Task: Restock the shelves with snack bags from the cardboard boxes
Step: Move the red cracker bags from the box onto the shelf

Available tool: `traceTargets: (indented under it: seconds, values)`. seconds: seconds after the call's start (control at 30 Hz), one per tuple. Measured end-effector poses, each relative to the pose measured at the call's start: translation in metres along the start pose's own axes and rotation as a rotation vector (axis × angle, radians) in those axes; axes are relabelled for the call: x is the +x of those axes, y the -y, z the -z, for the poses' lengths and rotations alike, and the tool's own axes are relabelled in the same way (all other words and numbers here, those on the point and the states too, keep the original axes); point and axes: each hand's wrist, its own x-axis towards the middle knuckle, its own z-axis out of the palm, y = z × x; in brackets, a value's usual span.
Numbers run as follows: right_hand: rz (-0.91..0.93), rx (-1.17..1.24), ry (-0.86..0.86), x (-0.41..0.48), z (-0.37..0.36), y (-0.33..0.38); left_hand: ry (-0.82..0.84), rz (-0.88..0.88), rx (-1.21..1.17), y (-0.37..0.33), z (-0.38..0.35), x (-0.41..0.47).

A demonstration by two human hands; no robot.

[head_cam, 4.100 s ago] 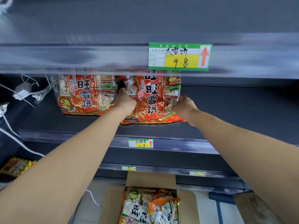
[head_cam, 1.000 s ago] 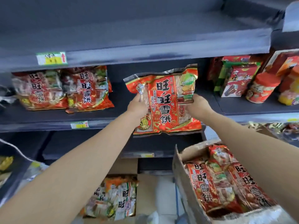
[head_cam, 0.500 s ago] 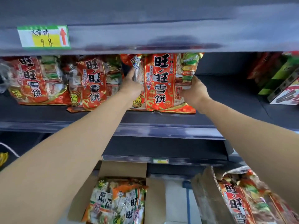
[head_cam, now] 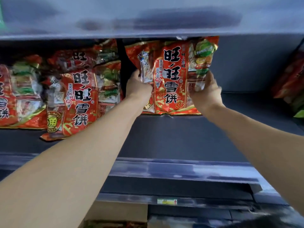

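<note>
Right now both hands are up at the dark shelf [head_cam: 172,137], holding one red snack bag [head_cam: 171,76] upright between them. The left hand [head_cam: 137,87] grips the bag's left edge with its fingers curled round behind it. The right hand [head_cam: 206,92] grips the right edge, fingers wrapped over the clear part of the wrapper. The bag faces outward, its big black characters running top to bottom, and its top reaches just under the upper shelf [head_cam: 148,17]. Its bottom edge is down at the shelf deck, towards the back; whether its weight rests there I cannot tell. Just to the left, across a narrow dark gap, a second bag [head_cam: 77,99] of the same kind leans with its lower corner forward, and a third bag [head_cam: 82,58] shows behind and above it. A fourth bag [head_cam: 18,96] sits at the far left, cut by the frame edge. At the far right of the same shelf are other packages [head_cam: 291,83], blurred and well apart from the held bag. Below, the front rail [head_cam: 181,168] of the shelf runs across, a lower rail carries a small price tag [head_cam: 167,201], and the flap of a cardboard box [head_cam: 118,211] shows near the bottom edge.
</note>
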Motion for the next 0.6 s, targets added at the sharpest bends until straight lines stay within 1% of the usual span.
traceTargets:
  seconds: [0.03,0.1,0.2,0.3,0.4,0.5,0.6]
  values:
    - [0.013,0.054,0.032,0.003,-0.002,0.001,-0.029,-0.017,-0.034,0.001,-0.001,0.003]
    - [0.012,0.078,0.143,0.006,-0.008,0.003,-0.058,-0.022,-0.077,0.005,0.001,0.010]
    - [-0.048,0.138,0.246,0.011,-0.020,0.000,-0.019,0.038,-0.040,0.011,0.003,0.017]
    - [-0.079,0.138,0.244,0.014,-0.029,-0.004,0.011,0.036,0.025,0.014,0.005,0.024]
    - [-0.085,0.018,0.223,0.013,-0.031,-0.007,-0.005,0.039,0.084,0.015,0.009,0.025]
    - [-0.071,-0.068,0.208,0.010,-0.027,-0.009,-0.034,0.039,0.231,0.016,0.010,0.016]
    - [-0.037,-0.139,0.213,0.002,-0.019,-0.009,0.006,-0.002,0.339,0.016,0.008,-0.001]
